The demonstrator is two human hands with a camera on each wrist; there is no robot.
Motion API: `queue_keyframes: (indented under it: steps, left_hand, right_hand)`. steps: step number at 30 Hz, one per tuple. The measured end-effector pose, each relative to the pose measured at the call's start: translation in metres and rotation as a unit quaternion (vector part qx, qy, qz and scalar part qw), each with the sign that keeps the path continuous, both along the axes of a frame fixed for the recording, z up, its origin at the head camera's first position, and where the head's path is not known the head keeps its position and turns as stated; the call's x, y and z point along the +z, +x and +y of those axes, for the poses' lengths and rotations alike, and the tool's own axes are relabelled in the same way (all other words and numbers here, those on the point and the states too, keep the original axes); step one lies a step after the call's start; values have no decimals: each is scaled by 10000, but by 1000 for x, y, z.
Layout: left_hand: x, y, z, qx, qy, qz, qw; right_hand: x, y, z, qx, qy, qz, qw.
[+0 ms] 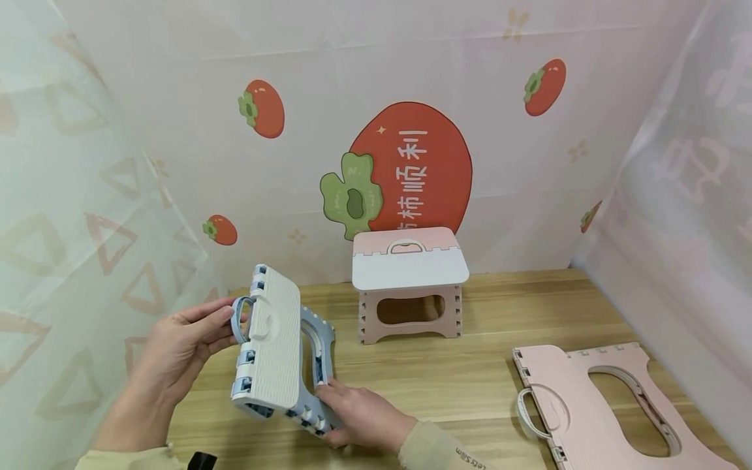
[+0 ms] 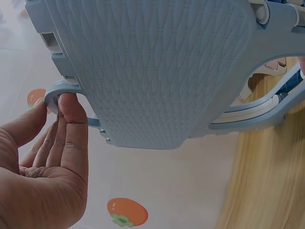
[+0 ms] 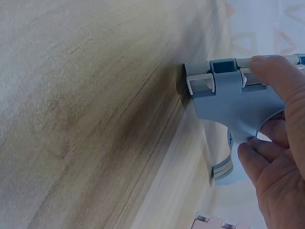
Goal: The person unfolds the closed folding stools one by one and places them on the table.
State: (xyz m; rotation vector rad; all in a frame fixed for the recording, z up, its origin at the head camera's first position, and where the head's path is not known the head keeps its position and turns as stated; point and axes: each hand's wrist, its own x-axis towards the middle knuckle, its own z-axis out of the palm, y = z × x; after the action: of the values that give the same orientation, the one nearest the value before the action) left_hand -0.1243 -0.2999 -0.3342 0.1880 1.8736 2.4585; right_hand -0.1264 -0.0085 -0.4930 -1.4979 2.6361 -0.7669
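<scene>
Stool (image 1: 279, 336) tilted, blue handle (image 2: 68, 88) in left fingers (image 2: 75, 143)

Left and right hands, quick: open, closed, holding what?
Left hand: closed, pinching the carry handle of the blue-and-white folding stool.
Right hand: closed, gripping that stool's blue leg panel.

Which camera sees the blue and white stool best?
The head view: nearly the whole blue and white stool fits in. The left wrist view shows mostly its blue patterned panel, cropped; the right wrist view, one end in the right hand.
</scene>
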Motion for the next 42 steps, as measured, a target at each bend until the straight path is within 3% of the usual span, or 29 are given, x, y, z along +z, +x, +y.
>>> queue_keyframes:
  steps: [13,23,26,32,37,42]
  left_hand:
    - [4,-5,22,-147,76,169,9997]
    - [7,-7,37,-205,-239,178,9993]
    - [7,-8,40,-326,-287,180,9989]
    - [2,-7,39,-541,-95,207,9983]
    - [-6,-2,35,-418,186,297,9985]
    - [-21,7,28,197,-152,187,9995]
  right_hand:
    - [-2,3,-2,-120,-83,43,9999]
    - [1,6,-3,-340,163,235,9990]
    - [1,6,-3,-425,246,379,9981]
    - [1,7,-2,-562,376,257,9974]
    - [0,7,-2,-589,398,179,9973]
    - [-1,7,-2,-607,383,257,9971]
